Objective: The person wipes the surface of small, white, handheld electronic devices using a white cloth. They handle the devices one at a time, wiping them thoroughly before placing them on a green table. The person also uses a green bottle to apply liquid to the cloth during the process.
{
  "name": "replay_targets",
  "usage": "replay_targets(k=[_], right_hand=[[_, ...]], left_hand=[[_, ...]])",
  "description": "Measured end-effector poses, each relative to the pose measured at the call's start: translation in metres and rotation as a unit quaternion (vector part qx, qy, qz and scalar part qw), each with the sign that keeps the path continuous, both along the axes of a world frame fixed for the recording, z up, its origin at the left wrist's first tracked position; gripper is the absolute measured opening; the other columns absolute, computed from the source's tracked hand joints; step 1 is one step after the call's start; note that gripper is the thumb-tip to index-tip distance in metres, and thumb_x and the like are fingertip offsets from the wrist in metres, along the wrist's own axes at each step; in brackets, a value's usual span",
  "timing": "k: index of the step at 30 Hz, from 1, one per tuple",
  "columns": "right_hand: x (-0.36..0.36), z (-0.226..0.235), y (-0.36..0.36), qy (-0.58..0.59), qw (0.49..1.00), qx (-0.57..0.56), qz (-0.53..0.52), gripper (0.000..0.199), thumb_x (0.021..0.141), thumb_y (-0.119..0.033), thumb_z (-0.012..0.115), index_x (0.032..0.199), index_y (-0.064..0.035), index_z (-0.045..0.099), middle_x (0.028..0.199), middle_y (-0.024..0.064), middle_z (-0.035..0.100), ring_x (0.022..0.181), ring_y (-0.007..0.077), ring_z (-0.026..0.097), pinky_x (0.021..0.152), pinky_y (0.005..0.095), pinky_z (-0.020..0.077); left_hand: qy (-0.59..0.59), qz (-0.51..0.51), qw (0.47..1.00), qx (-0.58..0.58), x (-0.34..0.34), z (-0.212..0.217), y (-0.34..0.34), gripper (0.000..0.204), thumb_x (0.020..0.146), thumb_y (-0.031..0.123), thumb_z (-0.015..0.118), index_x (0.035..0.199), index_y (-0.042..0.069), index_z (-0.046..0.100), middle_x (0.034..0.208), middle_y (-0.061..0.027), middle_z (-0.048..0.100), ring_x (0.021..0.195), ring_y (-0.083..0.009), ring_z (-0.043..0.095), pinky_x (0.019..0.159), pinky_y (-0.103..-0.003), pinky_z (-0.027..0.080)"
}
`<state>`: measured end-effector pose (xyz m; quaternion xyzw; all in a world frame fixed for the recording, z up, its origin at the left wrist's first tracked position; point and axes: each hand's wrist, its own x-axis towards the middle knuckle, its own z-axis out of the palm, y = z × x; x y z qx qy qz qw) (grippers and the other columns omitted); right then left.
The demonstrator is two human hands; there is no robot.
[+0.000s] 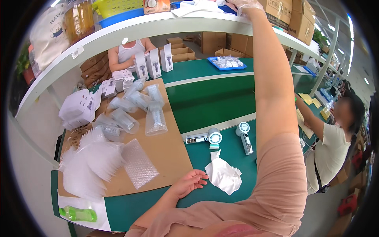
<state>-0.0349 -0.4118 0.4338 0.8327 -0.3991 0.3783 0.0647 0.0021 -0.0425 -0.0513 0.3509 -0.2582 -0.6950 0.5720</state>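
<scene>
Left hand (pixel 192 182) lies palm down and loosely spread on the green surface (pixel 213 102), holding nothing, its fingertips just beside a crumpled white cloth (pixel 223 176). Right hand (pixel 244 5) is raised to the white shelf (pixel 158 27) overhead, in what looks like a thin clear glove; its grip is cut off by the rim, so I cannot tell whether it holds anything. On the surface a big cardboard sheet (pixel 166 150) carries a fan of white foam sheets (pixel 89 164), a piece of bubble wrap (pixel 139 162) and bagged fans (pixel 156 116). Beyond the cloth lie two small handheld fans (pixel 244 136), unwrapped, near each other. A green bottle (pixel 78 214) lies at the near left corner.
</scene>
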Motion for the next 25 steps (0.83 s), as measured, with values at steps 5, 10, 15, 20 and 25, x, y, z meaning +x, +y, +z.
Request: replay_targets(k=[5,10,15,20,25], right_hand=[[-0.017,-0.006,-0.017,-0.098,0.941,-0.323,-0.006,0.057,0.069,-0.049,0.07,0.102,-0.0023,0.064,0.093,0.0225,0.065,0.086,0.038,0.064,0.075,0.0427,0.053],[-0.064,-0.017,0.024,-0.198,0.875,-0.433,0.082,0.053,0.068,-0.038,0.075,0.103,0.0004,0.063,0.102,0.0221,0.064,0.095,0.0384,0.062,0.084,0.0437,0.0504],[-0.118,-0.04,0.073,-0.277,0.859,-0.404,0.151,0.053,0.074,-0.032,0.073,0.115,-0.0015,0.061,0.111,0.0236,0.062,0.103,0.0354,0.061,0.091,0.0416,0.0488],[-0.152,-0.124,0.116,-0.419,0.798,-0.381,0.207,0.055,0.059,-0.012,0.083,0.107,0.0015,0.059,0.108,0.0132,0.061,0.09,0.0249,0.063,0.076,0.03,0.0518],[-0.164,-0.227,0.175,-0.43,0.805,-0.273,0.303,0.066,0.061,-0.012,0.08,0.119,0.0026,0.052,0.117,0.0164,0.057,0.103,0.0305,0.058,0.086,0.0372,0.0516]], left_hand=[[-0.032,-0.013,0.999,-0.011,-0.004,0.001,-0.002,0.032,0.097,0.026,0.054,0.122,0.007,0.05,0.125,-0.0096,0.055,0.108,-0.0183,0.056,0.091,-0.031,0.045],[-0.067,0.007,0.997,-0.027,-0.018,0.024,-0.017,0.035,0.095,0.028,0.057,0.123,0.008,0.05,0.122,-0.0078,0.058,0.107,-0.0174,0.057,0.091,-0.032,0.045],[-0.078,0.074,0.973,-0.205,-0.02,0.097,-0.069,0.052,0.097,0.043,0.048,0.136,0.009,0.041,0.129,-0.0109,0.054,0.114,-0.0221,0.055,0.096,-0.038,0.044],[-0.012,0.078,0.929,-0.361,-0.062,0.22,-0.118,0.091,0.089,0.073,0.028,0.153,0.011,0.008,0.15,-0.0184,0.029,0.136,-0.034,0.033,0.111,-0.047,0.026],[0.121,0.029,0.895,-0.428,-0.102,0.233,-0.125,0.101,0.079,0.082,0.037,0.154,0.025,-0.001,0.148,-0.0045,0.029,0.132,-0.026,0.034,0.109,-0.042,0.027]])
